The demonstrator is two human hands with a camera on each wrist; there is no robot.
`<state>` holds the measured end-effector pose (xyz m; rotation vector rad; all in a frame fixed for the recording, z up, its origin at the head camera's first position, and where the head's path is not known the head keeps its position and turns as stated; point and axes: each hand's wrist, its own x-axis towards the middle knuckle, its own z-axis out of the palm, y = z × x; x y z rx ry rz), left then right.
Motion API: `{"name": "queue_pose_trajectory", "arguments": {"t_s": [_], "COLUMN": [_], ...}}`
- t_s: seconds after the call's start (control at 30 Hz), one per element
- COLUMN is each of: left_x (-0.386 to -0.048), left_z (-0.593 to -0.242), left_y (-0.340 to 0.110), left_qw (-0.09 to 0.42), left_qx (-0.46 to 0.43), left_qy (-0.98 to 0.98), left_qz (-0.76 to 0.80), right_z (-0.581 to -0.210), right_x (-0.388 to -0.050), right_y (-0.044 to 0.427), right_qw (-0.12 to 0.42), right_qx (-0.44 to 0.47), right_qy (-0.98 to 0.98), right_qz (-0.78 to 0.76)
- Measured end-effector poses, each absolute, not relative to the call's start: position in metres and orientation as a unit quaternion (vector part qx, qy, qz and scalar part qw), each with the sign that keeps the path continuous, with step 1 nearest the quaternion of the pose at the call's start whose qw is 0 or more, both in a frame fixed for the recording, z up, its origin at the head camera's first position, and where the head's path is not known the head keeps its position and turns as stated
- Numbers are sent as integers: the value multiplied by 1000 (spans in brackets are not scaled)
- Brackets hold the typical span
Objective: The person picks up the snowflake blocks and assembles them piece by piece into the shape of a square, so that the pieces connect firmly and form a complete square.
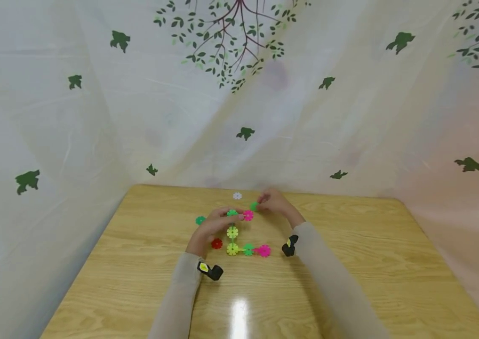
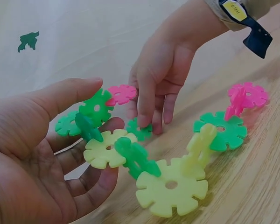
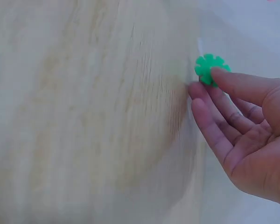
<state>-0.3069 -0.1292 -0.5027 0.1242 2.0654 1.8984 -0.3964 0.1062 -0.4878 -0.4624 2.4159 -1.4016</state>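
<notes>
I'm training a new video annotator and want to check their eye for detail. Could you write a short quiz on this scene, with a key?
1. What colour is the flower-shaped piece that the right hand pinches?
a) yellow
b) green
c) red

2. Fill in: the left hand holds a linked chain whose row nearest the person ends on the right in a ___ piece.

3. True or false: the white piece is joined to the chain.

Key:
1. b
2. pink; the pink piece is at that end.
3. False; the white piece lies apart on the table, near its far edge.
</notes>
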Motion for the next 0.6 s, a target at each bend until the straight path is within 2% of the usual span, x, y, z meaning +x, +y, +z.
{"name": "queue_pose_trajectory", "arguments": {"t_s": [0.17, 0.6], "left_x": [-306, -306], "left_z": [-504, -506], "left_y": [-128, -119], "left_qw": [159, 126], "left_qx": [32, 3], "left_qy": [731, 729], "left_qz": [663, 672], "right_z": [-489, -497], "right_x": [-385, -358], "right_y": [118, 118], "right_qw": [161, 123], "right_qx": [-174, -163], "right_qy": [814, 768], "right_qz": [-531, -608]}}
